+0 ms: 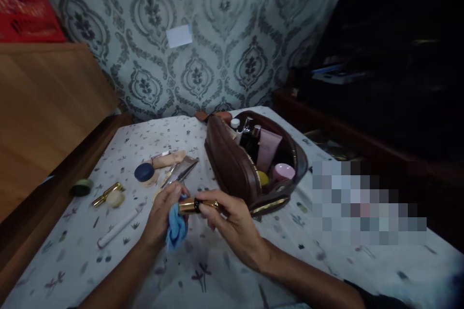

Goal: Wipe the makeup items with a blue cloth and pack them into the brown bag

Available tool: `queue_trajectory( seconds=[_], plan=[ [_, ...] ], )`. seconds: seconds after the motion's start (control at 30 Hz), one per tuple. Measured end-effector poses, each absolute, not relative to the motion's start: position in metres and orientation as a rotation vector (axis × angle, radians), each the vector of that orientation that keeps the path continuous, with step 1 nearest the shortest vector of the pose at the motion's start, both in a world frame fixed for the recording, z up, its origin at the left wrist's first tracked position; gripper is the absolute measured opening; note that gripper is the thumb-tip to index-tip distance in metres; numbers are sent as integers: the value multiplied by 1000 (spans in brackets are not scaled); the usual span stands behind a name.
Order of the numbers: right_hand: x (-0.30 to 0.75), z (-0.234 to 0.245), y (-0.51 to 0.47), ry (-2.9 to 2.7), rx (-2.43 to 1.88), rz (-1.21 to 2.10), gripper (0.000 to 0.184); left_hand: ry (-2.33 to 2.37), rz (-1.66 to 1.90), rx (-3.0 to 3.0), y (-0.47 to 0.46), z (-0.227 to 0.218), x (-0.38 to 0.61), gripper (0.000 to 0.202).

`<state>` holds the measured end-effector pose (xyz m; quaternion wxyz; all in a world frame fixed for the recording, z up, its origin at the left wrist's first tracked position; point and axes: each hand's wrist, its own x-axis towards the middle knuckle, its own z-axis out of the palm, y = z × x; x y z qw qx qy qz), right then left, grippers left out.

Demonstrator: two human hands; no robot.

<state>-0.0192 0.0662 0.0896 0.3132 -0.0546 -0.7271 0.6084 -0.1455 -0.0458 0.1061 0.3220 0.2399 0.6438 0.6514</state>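
A gold cosmetic tube [188, 205] with a black band lies level between my two hands, above the printed cloth on the table. My right hand [232, 222] pinches its right end between thumb and fingers. Wrapped in my left hand [161, 215] is a blue cloth [176, 231], which meets the tube's left end and hangs below the fingers. Just beyond my hands stands an unzipped brown makeup bag [232, 159]. Inside it are a pink squeeze tube [268, 149], a pink-lidded jar [284, 172] and several bottles.
On the left lie a blue-lidded jar [144, 172], beige and silver tubes [183, 168], a gold tube [107, 195], a small pale jar [115, 198], a dark green lid [81, 187] and a white stick [118, 229]. A patterned wall [195, 72] rises behind the table.
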Motion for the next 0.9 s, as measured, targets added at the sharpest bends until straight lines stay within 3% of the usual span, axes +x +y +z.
queue_trajectory(
  seconds=[0.17, 0.27, 0.47, 0.6, 0.73, 0.9],
  plan=[
    [17, 126, 80, -2077, -102, 1483, 31, 1687, 1644, 864, -29, 127, -138, 45],
    [34, 140, 94, -2095, -253, 1411, 21, 1701, 1575, 1089, -9, 143, -138, 39],
    [52, 149, 122, -2059, -335, 1321, 17, 2066, 1356, 1691, 50, 176, -154, 25],
    [59, 151, 135, -2078, -320, 1284, 17, 2291, 846, 2261, 93, 193, -168, 32],
    [63, 156, 148, -2015, -290, 1253, 14, 2322, 274, 2416, 124, 202, -176, 45],
    [61, 170, 176, -1803, -325, 1278, 21, 2197, 102, 2425, 133, 207, -183, 37]
  ],
)
